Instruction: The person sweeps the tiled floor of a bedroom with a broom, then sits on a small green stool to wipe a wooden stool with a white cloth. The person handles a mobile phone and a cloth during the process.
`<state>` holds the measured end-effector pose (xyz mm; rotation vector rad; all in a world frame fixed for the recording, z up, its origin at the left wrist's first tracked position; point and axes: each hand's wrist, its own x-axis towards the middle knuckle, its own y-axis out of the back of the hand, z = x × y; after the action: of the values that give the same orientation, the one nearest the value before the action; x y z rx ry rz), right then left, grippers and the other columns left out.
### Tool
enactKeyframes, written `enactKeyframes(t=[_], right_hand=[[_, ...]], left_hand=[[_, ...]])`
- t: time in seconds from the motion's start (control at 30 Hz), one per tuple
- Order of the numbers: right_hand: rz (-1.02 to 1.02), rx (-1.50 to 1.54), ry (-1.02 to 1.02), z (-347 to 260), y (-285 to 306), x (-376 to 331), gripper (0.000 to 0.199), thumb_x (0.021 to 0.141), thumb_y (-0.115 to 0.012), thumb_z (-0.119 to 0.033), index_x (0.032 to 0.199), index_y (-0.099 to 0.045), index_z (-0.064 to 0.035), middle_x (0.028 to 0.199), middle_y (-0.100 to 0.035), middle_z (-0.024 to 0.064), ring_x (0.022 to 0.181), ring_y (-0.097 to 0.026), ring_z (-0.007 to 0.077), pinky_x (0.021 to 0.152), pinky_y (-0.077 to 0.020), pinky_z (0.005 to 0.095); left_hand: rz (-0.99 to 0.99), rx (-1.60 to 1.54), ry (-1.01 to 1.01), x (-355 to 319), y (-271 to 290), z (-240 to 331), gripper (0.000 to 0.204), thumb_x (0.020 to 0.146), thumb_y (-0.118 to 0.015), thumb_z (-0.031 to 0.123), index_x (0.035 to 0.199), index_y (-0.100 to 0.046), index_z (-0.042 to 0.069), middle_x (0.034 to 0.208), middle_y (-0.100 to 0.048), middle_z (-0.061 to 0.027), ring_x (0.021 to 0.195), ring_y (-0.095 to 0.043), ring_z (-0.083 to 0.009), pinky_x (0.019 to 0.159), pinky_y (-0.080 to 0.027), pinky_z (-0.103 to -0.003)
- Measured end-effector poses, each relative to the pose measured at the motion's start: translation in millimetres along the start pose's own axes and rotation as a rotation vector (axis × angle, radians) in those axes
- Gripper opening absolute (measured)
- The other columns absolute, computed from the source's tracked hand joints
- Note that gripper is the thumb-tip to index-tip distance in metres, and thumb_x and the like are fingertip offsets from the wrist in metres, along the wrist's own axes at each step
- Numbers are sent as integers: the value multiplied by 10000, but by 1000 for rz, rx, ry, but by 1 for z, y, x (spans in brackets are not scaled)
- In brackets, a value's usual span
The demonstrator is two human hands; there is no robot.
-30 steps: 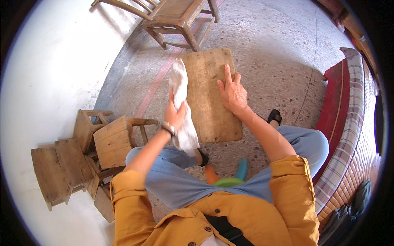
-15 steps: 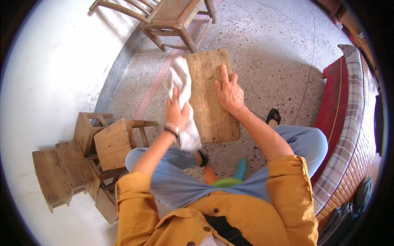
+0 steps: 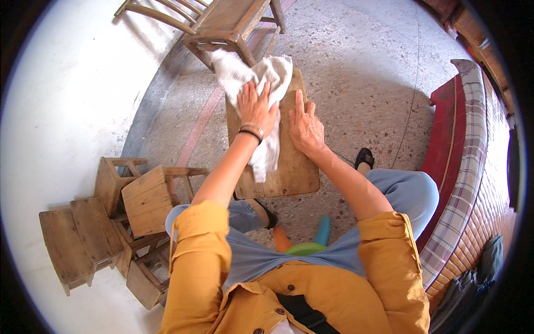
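Note:
A rectangular wooden stool (image 3: 295,172) stands in front of me between my knees; only its top shows and its legs are hidden. Draped over the top's left part is a white cloth (image 3: 267,147), its far end hanging past the left edge. My left hand (image 3: 257,114) presses down on the cloth with its fingers stretched out flat and the thumb apart. At the stool's right edge, my right hand (image 3: 307,131) holds on, with the index finger laid straight along the top and the other fingers bent over the side. Those fingertips are hidden.
A wooden chair (image 3: 225,25) stands just beyond the stool. Several small wooden stools (image 3: 146,200) are grouped against the white wall at left. On the right is a red-based seat with a checked cover (image 3: 473,111). A green seat (image 3: 306,249) shows beneath me.
My left hand and the cloth have moved from the stool's left edge to the right and onto its top. The right hand keeps its place on the stool; the whole view has shifted slightly.

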<state>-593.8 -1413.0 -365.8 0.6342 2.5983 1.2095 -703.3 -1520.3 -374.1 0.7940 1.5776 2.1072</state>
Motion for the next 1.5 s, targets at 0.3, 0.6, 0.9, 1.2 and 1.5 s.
enactKeyframes(t=[0.3,0.6,0.9,1.2,1.5], right_hand=[[17,40,-73,1,7,0,612,873,-457,-201,1387,-177,-21,1191,-416,262,927,-557,443,787,-476,486],[64,328,81,30,-16,-3,528,894,-429,-285,1374,-278,-124,1219,-450,194,979,-559,370,878,-436,427],[687,273,66,28,0,3,487,812,-502,-47,1289,-406,-59,1292,-404,224,1198,-373,396,964,-348,458],[-83,-398,551,-50,10,-34,660,790,-552,-544,1338,-419,-201,1382,-328,182,1319,-198,412,1049,-147,607],[-189,-188,695,-32,-8,-65,495,800,-612,-321,1268,-507,-202,1369,-390,106,1326,-259,333,1073,-136,574]], left_hand=[[-16,-109,-96,-68,14,38,615,763,-622,165,1321,-394,41,1394,-284,-256,1314,-250,-393,1074,-196,-512],[-116,-200,-193,-151,39,48,603,768,-634,128,1325,-410,67,1418,-287,-219,1331,-247,-364,1076,-206,-484],[-17,-351,8,-56,42,44,564,868,-565,372,1332,-398,97,1252,-501,-219,1166,-479,-359,975,-386,-419],[194,-328,304,-67,-11,-70,548,937,-407,302,1407,-237,76,1344,-396,-228,1140,-477,-392,935,-400,-432],[-38,-734,487,-84,-5,-65,524,973,-283,341,1439,-58,259,1127,-557,-262,921,-563,-462,762,-458,-497]])
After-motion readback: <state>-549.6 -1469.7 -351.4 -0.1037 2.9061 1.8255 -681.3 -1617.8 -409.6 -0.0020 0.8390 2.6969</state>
